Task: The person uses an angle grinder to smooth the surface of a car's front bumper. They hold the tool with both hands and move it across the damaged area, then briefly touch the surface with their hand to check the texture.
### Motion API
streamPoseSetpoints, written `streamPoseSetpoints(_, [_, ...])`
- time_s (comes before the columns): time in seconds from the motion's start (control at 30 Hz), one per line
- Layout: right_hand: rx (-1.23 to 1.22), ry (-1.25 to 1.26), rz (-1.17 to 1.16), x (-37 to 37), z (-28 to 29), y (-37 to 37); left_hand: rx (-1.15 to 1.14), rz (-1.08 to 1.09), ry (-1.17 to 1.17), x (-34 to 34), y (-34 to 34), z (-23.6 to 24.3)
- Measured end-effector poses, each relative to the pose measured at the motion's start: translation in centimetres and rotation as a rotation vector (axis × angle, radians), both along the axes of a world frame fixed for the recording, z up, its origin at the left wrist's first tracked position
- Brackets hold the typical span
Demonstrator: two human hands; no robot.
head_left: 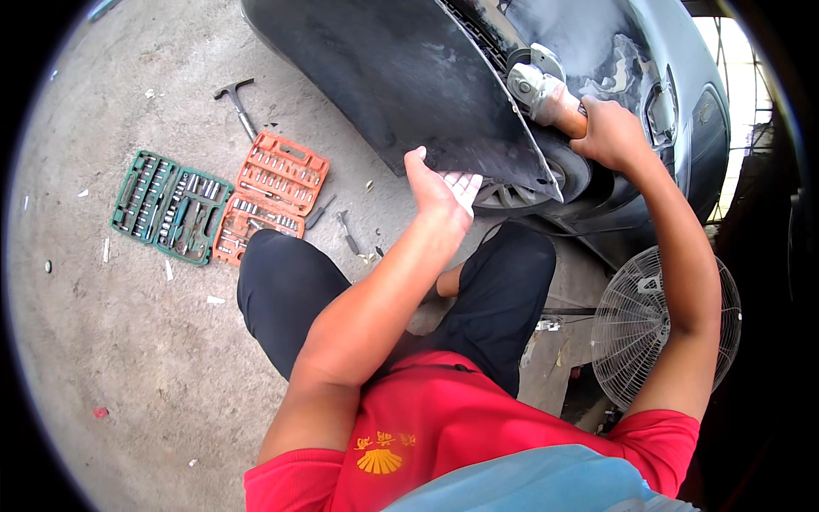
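Observation:
A large dark car body panel [401, 81] stands out from the car at the top. My left hand [439, 188] grips its lower edge, thumb on the near face and fingers reaching under the rim. My right hand [614, 132] is wrapped round the orange body of an angle grinder [533, 90]. The grinder's metal head and guarded disc lie close to the panel's right edge; whether the disc touches it, I cannot tell. Behind the panel, a wheel [509, 198] shows in part.
On the concrete floor at left lie a green socket set case [175, 205] and an orange one [277, 175], both opened. A hammer [239, 107] is beyond them. A caged fan [631, 328] stands at my right, below the grey car [695, 77]. A cable runs by the wheel.

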State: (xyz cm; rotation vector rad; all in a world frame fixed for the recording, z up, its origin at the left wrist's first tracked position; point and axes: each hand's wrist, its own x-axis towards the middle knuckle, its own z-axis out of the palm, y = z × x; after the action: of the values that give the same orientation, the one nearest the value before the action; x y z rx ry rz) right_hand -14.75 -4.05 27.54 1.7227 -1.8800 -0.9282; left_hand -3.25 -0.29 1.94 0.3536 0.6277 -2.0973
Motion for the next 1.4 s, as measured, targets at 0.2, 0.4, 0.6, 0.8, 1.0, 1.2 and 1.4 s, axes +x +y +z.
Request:
streamPoseSetpoints(0.2, [-0.016, -0.024, 0.091, -1.2, -0.6, -0.6, -0.004, 0.005, -0.019, -0.4, -0.3, -0.4])
streamPoseSetpoints(0.4, [-0.012, -0.012, 0.166, 1.2, -0.3, -3.1, -0.005, 0.032, 0.01, -0.2, 0.1, -0.2])
streamPoseSetpoints(0.6, [0.001, 0.014, 0.265, 4.4, 0.3, -6.1, 0.002, 0.023, 0.011, -0.1, 0.1, 0.1])
streamPoseSetpoints(0.8, [-0.028, -0.06, 0.403, 7.6, 1.2, -9.1, 0.001, 0.018, -0.016, 0.0, 0.3, 0.3])
streamPoseSetpoints(1.0, [0.008, -0.186, 0.37, 5.6, 2.1, -10.0, -0.026, 0.047, -0.012, -0.5, 0.2, 0.3])
streamPoseSetpoints(1.2, [0.03, -0.173, 0.189, -0.6, 1.1, -4.6, -0.01, 0.037, -0.012, -0.8, -0.1, -0.1])
streamPoseSetpoints(1.4, [-0.021, -0.205, 0.134, -1.2, 0.9, -1.4, -0.025, 0.039, -0.007, -0.5, -0.1, -0.2])
